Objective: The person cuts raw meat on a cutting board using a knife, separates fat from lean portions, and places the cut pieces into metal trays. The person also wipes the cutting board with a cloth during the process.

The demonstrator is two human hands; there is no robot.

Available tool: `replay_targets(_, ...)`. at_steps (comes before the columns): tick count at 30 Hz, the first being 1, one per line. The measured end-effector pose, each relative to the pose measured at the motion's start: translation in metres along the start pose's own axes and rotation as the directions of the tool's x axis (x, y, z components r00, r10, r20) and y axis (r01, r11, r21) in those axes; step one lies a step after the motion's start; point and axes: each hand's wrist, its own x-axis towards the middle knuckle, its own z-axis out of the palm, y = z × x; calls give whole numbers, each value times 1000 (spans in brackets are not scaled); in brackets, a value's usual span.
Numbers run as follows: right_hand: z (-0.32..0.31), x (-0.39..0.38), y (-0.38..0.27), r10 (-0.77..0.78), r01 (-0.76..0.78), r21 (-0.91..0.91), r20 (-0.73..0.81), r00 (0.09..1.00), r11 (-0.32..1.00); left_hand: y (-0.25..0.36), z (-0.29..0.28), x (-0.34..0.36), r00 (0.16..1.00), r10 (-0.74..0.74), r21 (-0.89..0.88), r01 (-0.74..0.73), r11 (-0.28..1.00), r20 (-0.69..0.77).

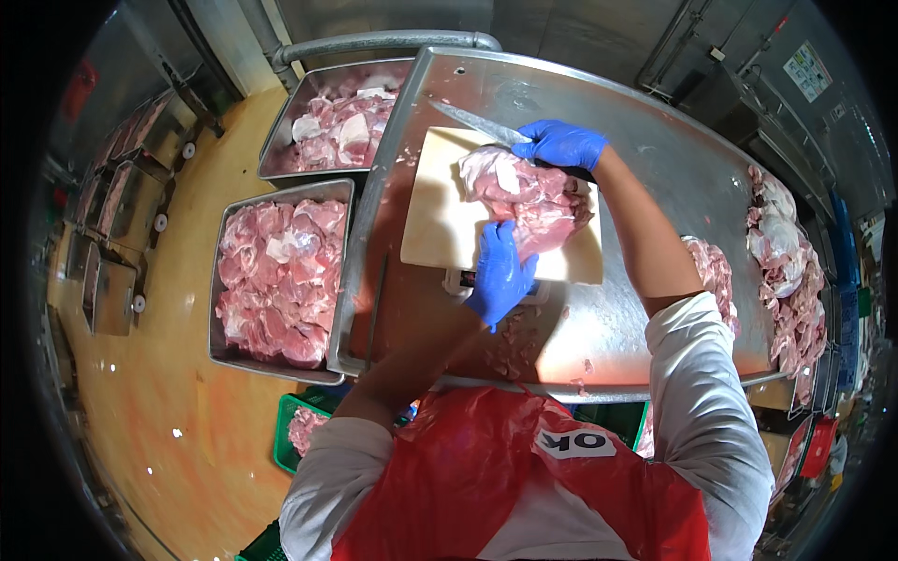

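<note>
A large piece of raw pink meat (531,198) with pale fat lies on the cream cutting board (430,220). My left hand (502,276), in a blue glove, grips the meat's near edge, fingers on it and thumb to the right. In my right hand (561,145), also gloved in blue, is a knife (479,122). Its blade points left over the far edge of the board, just beyond the meat. The handle is mostly hidden inside my closed fingers.
The board rests on a rimmed steel table (645,122). More meat lies in piles (786,266) at the table's right. Left of the table stand two steel tubs of cut meat, one nearer (281,280) and one farther (341,126). A green crate (285,435) sits below.
</note>
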Motion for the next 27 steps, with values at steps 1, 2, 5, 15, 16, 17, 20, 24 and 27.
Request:
replay_targets(1,-3,-3,2,-1,1,-74,-3,1000,997,0,-4,3,997,76,-27,-77,997,-31)
replay_targets(2,-6,-7,4,4,-4,-56,-1,1000,998,-5,-14,7,987,151,-53,-154,987,-63)
replay_targets(5,-3,-16,20,-28,27,-23,-60,998,999,-7,-50,52,945,317,268,-285,920,-80)
replay_targets(15,58,-107,13,200,-29,266,-644,738,964,-27,-42,115,821,571,214,-557,802,-3)
replay_targets(16,74,-104,24,207,-35,271,-638,742,962,-24,-44,114,826,564,188,-553,811,-4)
replay_targets(17,91,-96,37,217,-46,277,-630,745,960,-22,-43,115,831,556,157,-549,821,-4)
replay_targets(20,83,-87,28,182,12,278,-660,728,960,-24,-39,116,805,594,166,-586,793,6)
replay_targets(24,85,-85,18,170,-90,155,-636,753,984,-17,-42,110,826,563,144,-553,820,-29)
replay_targets(27,124,-116,13,94,-24,135,-539,837,991,-31,-40,108,822,557,113,-546,830,-119)
